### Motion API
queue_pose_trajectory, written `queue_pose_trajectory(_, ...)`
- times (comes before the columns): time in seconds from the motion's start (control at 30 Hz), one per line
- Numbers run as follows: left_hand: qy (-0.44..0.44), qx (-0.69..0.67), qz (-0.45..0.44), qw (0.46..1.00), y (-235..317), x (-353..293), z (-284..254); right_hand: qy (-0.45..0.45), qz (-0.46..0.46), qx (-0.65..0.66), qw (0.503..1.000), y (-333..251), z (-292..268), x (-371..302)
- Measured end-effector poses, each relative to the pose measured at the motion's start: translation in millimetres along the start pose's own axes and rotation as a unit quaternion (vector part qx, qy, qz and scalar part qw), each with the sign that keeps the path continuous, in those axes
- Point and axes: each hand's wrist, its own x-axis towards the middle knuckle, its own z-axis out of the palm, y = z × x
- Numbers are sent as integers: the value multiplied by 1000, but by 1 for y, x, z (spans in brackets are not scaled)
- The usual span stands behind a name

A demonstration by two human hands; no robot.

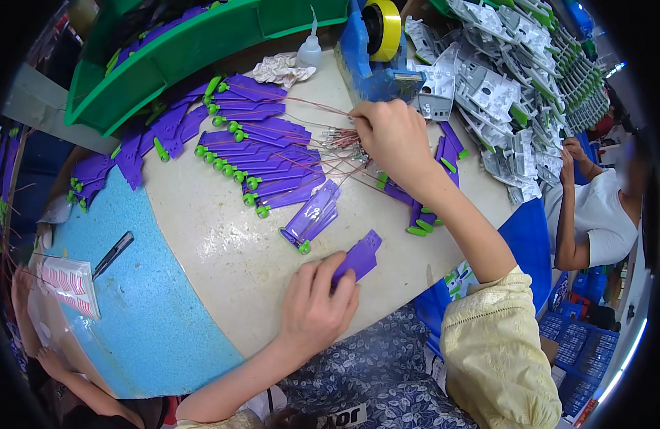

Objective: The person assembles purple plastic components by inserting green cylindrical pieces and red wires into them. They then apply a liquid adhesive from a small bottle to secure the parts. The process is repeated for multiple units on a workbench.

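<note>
A flat purple plastic piece (360, 259) is gripped by my left hand (319, 300) near the table's front edge. Farther off, my right hand (398, 139) pinches a thin reddish wire (323, 106) at its fingertips, over a bundle of loose wire ends (344, 141). To the left of that bundle lies an overlapping row of purple pieces (280, 161) with round green knobs. One purple piece with a green end (312, 214) lies apart, nearer to me. Beneath my right forearm are several more purple and green pieces (398, 190).
A green bin (172, 64) edges the far left. Beyond my right hand stand a blue tape dispenser (380, 75), a dropper bottle (310, 51) and a crumpled cloth (283, 70). Grey-white housings (494, 93) are heaped at right. Another person (594, 207) works there; other hands (54, 365) show at lower left.
</note>
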Motion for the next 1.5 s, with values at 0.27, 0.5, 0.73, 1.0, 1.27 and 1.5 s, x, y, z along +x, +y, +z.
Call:
queue_pose_trajectory(0.27,35,109,-51,992,-28,20,-24,173,-91,238,951,-20,-55,-2)
queue_pose_trajectory(0.5,69,-52,-47,995,-41,15,-20,-34,-180,297,937,-69,-89,-70)
queue_pose_trajectory(0.73,48,-157,-70,984,-49,13,-21,-210,-87,377,898,-74,-40,-81)
queue_pose_trajectory(1.0,52,-194,-92,975,-54,12,-18,-260,58,436,860,-73,-43,-87)
queue_pose_trajectory(1.27,55,-213,-107,970,-53,12,-16,-266,75,442,853,-76,-41,-84)
queue_pose_trajectory(1.5,55,-161,-99,980,-50,14,-18,-222,-74,381,894,-73,-45,-90)
